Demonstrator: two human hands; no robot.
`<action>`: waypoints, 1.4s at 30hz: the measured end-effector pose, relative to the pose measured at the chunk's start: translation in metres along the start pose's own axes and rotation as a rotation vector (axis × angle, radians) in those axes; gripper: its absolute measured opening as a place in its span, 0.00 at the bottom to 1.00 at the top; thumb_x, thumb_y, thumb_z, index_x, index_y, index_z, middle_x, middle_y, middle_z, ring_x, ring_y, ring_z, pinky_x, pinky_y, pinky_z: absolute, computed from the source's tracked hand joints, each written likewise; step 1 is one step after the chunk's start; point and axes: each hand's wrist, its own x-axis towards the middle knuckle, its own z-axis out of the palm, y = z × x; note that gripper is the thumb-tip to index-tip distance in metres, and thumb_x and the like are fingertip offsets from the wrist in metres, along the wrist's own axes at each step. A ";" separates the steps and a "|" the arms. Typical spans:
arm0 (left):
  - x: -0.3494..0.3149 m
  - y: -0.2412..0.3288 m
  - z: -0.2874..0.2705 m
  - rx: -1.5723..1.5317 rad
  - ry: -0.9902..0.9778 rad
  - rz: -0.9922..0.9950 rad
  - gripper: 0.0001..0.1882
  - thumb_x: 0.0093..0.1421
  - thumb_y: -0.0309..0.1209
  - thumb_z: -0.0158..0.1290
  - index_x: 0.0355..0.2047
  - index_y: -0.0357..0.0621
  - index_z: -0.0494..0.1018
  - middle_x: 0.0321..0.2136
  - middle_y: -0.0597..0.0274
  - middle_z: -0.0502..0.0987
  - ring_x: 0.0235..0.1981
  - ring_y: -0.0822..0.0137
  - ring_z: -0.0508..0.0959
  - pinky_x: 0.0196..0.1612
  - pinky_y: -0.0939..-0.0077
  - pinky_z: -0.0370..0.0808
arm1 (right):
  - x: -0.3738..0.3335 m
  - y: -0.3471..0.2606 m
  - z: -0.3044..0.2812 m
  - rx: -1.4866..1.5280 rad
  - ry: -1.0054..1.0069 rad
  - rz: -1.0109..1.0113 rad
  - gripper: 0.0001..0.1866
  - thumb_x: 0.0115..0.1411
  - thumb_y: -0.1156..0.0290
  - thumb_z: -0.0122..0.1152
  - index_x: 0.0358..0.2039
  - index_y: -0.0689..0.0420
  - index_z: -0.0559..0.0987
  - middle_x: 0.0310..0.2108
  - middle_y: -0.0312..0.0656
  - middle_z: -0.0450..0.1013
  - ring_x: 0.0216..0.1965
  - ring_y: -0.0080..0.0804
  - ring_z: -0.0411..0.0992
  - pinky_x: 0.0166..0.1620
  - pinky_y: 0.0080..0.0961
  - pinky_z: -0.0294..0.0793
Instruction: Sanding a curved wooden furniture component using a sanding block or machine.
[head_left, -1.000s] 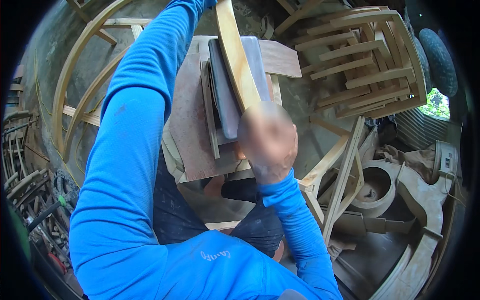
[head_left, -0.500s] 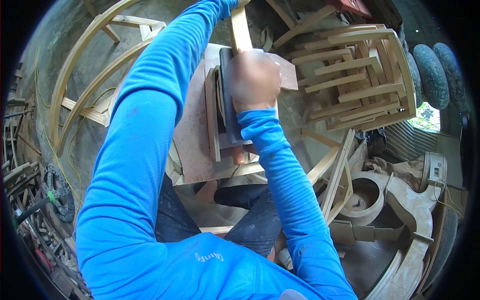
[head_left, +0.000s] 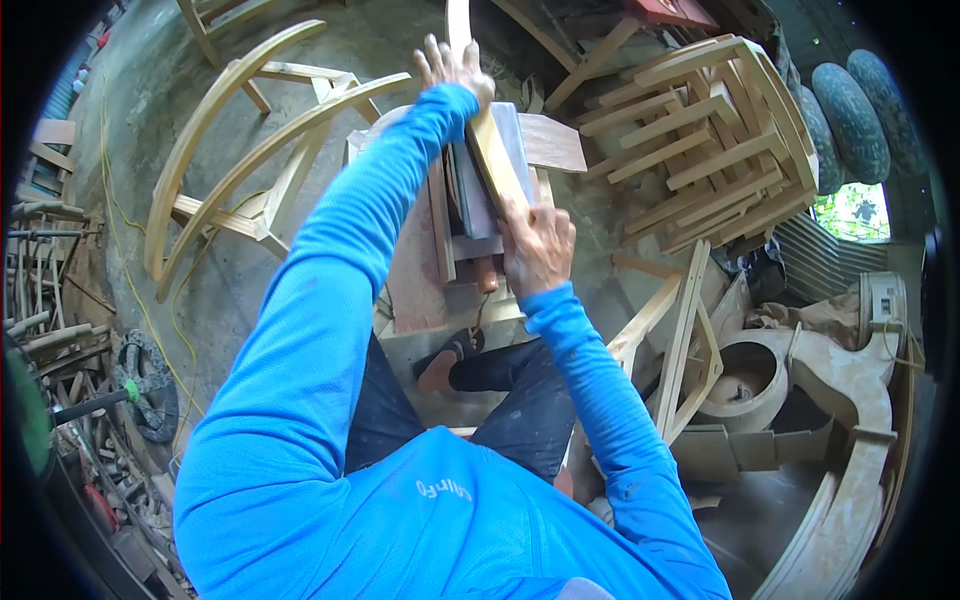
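1. A pale machine [head_left: 852, 400] with a round, open-mouthed housing takes up the lower right of the frame.
2. In the upper left, a curved wooden frame [head_left: 194, 128] stands on the grey floor, its two long bowed rails joined by crosspieces.
3. In the upper right I see a stack of wooden frames [head_left: 720, 160], slats jutting toward the middle of the picture; the dark, rounded rolls [head_left: 850, 120] sit at its right.
4. A triangular wooden frame [head_left: 685, 340] leans just left of the machine, right of my right forearm.
5. Before me, at the centre, a brown board [head_left: 415, 290] lies flat, partly covered by my left sleeve.
6. Above that board is a dark grey slab [head_left: 472, 205], its long sides running up the frame.
7. The curved wooden piece [head_left: 494, 155] I am working with lies lengthwise over the slab, from the top edge of the picture down to the centre.
8. My left hand [head_left: 455, 72] lies across the piece near the top, fingers stretched and spread; I cannot tell how hard it presses.
9. My right hand [head_left: 540, 248] is closed about the near end, thumb along the wood, other fingers curled; my palm hides the very tip.
10. A short brown cylinder [head_left: 486, 274] pokes out below the slab, just left of my right hand.
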 end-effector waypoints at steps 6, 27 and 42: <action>-0.181 0.039 -0.014 0.124 -0.011 0.081 0.40 0.64 0.47 0.43 0.75 0.45 0.54 0.71 0.28 0.53 0.76 0.32 0.39 0.75 0.36 0.30 | -0.153 -0.009 -0.088 0.124 -0.072 0.040 0.28 0.58 0.67 0.68 0.61 0.42 0.78 0.39 0.42 0.70 0.43 0.44 0.70 0.46 0.40 0.70; -0.397 0.057 -0.056 -1.026 -0.047 0.241 0.57 0.56 0.34 0.64 0.75 0.36 0.37 0.71 0.34 0.52 0.72 0.43 0.56 0.73 0.54 0.54 | -0.403 -0.022 -0.259 0.436 -0.142 0.358 0.33 0.44 0.78 0.72 0.54 0.58 0.77 0.42 0.51 0.80 0.40 0.51 0.81 0.43 0.39 0.83; -0.370 0.096 -0.092 -0.679 -0.083 0.115 0.62 0.54 0.43 0.65 0.75 0.34 0.36 0.69 0.24 0.49 0.70 0.30 0.54 0.74 0.53 0.53 | -0.441 -0.044 -0.247 0.629 -0.075 0.686 0.24 0.57 0.73 0.71 0.54 0.59 0.77 0.44 0.55 0.81 0.45 0.56 0.81 0.48 0.40 0.81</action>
